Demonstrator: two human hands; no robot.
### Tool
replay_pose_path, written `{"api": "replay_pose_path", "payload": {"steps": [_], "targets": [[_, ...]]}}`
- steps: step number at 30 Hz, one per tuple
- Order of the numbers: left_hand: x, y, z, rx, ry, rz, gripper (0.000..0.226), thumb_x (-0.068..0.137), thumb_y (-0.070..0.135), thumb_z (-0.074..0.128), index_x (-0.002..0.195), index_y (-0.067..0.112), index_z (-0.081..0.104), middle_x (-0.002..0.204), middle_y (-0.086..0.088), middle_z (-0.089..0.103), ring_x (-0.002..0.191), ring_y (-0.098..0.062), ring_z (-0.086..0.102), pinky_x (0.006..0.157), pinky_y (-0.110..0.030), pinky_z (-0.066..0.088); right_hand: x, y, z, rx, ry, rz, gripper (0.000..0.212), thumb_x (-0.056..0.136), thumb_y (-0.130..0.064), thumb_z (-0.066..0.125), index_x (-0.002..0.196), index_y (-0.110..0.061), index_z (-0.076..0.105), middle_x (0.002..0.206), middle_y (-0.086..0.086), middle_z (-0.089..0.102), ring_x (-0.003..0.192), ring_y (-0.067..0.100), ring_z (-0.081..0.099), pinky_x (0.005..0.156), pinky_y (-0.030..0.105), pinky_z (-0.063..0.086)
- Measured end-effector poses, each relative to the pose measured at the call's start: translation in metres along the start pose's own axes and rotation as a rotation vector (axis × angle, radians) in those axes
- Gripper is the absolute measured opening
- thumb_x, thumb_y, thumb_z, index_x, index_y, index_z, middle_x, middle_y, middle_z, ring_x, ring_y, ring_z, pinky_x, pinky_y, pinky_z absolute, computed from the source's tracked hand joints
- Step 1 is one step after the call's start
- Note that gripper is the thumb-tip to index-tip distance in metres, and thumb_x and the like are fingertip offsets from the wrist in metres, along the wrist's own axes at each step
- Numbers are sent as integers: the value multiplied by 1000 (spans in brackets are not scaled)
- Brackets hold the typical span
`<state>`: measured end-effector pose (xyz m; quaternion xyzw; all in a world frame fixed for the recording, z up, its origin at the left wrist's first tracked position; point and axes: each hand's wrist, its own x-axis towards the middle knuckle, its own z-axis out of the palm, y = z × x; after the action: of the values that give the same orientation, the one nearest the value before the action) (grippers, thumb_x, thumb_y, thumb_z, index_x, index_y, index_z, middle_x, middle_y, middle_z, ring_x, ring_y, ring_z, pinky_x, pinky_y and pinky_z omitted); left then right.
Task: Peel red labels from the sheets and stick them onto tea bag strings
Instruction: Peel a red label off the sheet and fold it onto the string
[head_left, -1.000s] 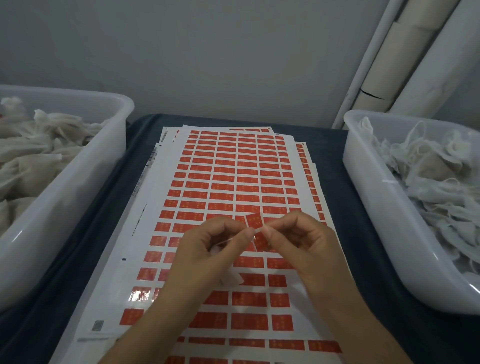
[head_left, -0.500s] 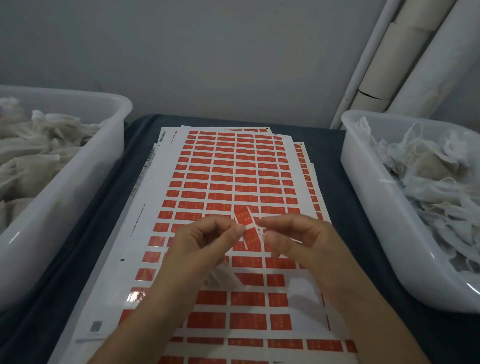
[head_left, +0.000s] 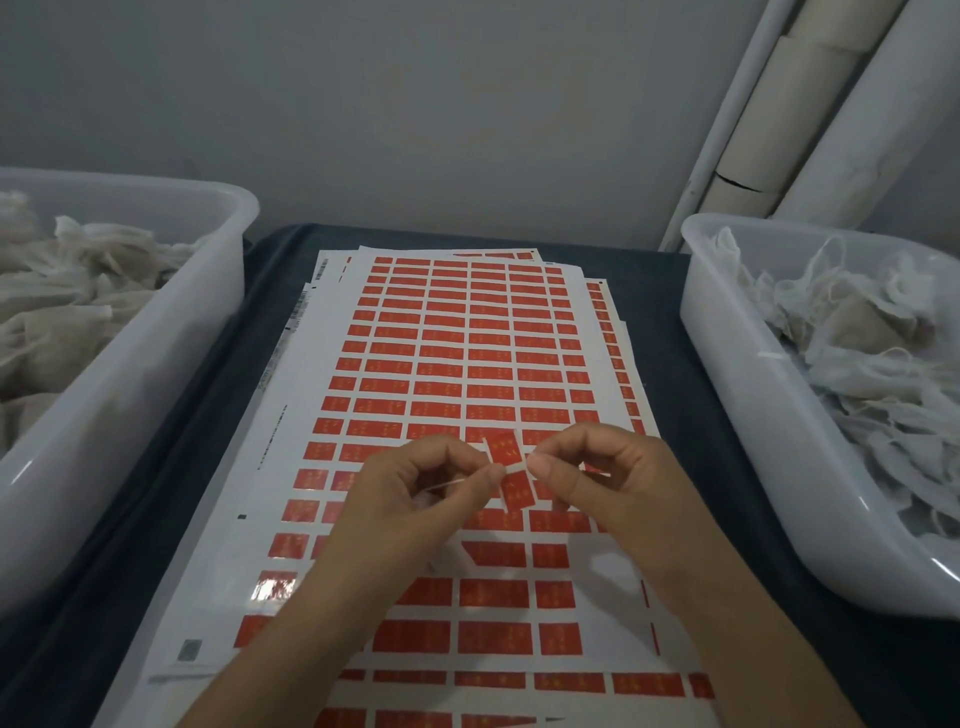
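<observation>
Where fingers meet, string (head_left: 457, 484) barely visible.

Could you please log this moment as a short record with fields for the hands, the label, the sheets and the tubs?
left hand: pinches the string
right hand: pinches the string's other end, by the label
red label: peeled, held above the sheets, folded over the string between the fingertips
label sheets: stacked on the dark table cover, nearest rows partly peeled
left tub: holds tea bags
right tub: holds tea bags
</observation>
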<state>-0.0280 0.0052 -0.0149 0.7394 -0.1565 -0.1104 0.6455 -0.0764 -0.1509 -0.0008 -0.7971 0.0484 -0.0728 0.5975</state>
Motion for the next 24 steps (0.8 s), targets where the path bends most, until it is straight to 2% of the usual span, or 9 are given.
{"api": "replay_pose_path", "payload": {"steps": [4,8,11,14,17,19,21,23,24], "targets": [[0,-3,-1,47,-8,43,14,76,21,68,63,26,64,64,17,65,69,4,59,56,-1,42,0,-1,-1,31,-5,39,16,62,-43,59,69,-29,65,77,-18,68,81,-4,62,59,0,43],[0,-2,-2,51,-8,54,15,76,20,67,62,26,64,65,16,65,70,3,60,57,-1,42,0,-2,-2,13,-1,36,14,61,-42,62,68,-30,65,77,-18,69,80,-2,62,60,1,44],[-1,3,-2,27,-8,43,12,65,38,65,57,30,67,62,15,65,66,2,60,56,-2,43,-1,0,-1,27,31,35,14,61,-41,63,68,-29,65,75,-16,69,78,0,63,61,3,46],[-2,6,-3,-1,3,-4,18,48,55,59,54,42,70,56,12,65,57,-3,60,49,-6,45,-1,3,0,46,83,54,6,73,-31,65,70,-27,64,75,-17,68,79,-1,62,59,1,45],[-1,9,-3,-16,101,-11,34,43,61,57,70,44,70,62,17,67,60,-1,61,43,-8,43,-1,4,-4,92,117,105,8,79,-24,65,71,-23,64,74,-15,69,76,-2,64,53,0,42],[-2,9,-2,123,141,135,41,49,63,57,87,49,59,71,25,65,69,2,61,45,-6,44,-1,1,-4,121,89,144,10,76,-29,64,69,-21,64,72,-13,69,75,-1,64,51,0,42],[-4,7,-1,355,124,376,34,63,64,61,91,46,52,62,21,57,66,0,58,47,0,40,-1,-1,-4,128,50,165,13,71,-34,63,65,-22,65,72,-11,70,76,-1,64,51,0,42],[-6,2,1,564,107,588,32,74,51,56,104,42,54,66,31,46,58,1,49,48,5,33,-1,-2,-5,126,27,166,15,69,-36,63,61,-23,65,72,-9,70,77,1,64,53,0,43],[-7,-2,2,609,92,652,35,76,44,53,110,39,57,71,28,51,59,3,45,53,6,32,-2,-3,-5,120,20,160,16,65,-39,62,59,-24,65,71,-9,70,77,2,64,53,1,43]]}}
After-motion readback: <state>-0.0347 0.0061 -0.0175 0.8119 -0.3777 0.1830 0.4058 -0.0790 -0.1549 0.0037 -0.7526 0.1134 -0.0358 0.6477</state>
